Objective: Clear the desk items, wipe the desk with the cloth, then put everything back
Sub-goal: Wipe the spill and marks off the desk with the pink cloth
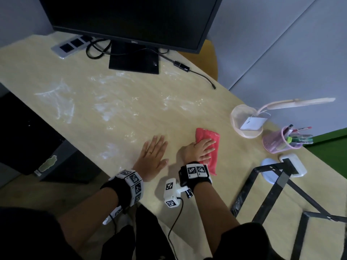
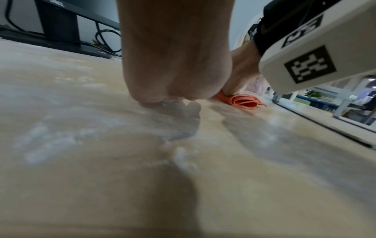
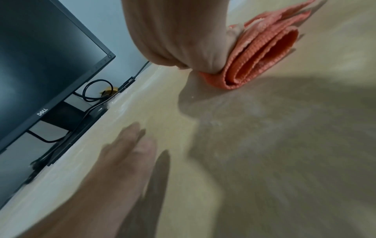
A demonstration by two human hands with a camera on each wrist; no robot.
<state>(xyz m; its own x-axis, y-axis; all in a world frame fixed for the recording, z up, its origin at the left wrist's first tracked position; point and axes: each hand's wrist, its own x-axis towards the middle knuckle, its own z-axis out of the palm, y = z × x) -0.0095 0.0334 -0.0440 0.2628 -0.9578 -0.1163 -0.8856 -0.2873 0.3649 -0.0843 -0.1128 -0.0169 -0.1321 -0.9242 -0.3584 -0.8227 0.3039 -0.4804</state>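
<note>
On the worktop: the worktop [image 1: 116,102] is pale wood, with white smears and wet patches across its middle and left part.
Behind the mess: a black monitor [image 1: 131,17] stands at the back edge, with a grey power strip [image 1: 70,46] to its left.
Moved-aside things: a pale lamp [image 1: 262,113], a pink pen cup [image 1: 279,141] and a white box [image 1: 293,165] sit together at the right end, well apart from the smears.
Cloth: the red cloth [image 1: 208,136] is folded and lies flat on the worktop, to the right of the middle. Its long side runs from the near edge toward the back.
Right hand: the right hand [image 1: 201,150] lies on top of the cloth with its fingers spread out straight, pressing it down. It does not curl around it.
Left hand: the left hand [image 1: 153,153] rests flat on the bare worktop just beside the right hand, fingers straight, holding nothing.
Which way to go: the white smears lie to the left and toward the back from the cloth. The right hand is the one on the cloth, so I think it has to push the cloth leftward, past the left hand, to reach them.
How far along: wiping looks partly done, since much of the mess is not yet wiped.
</note>
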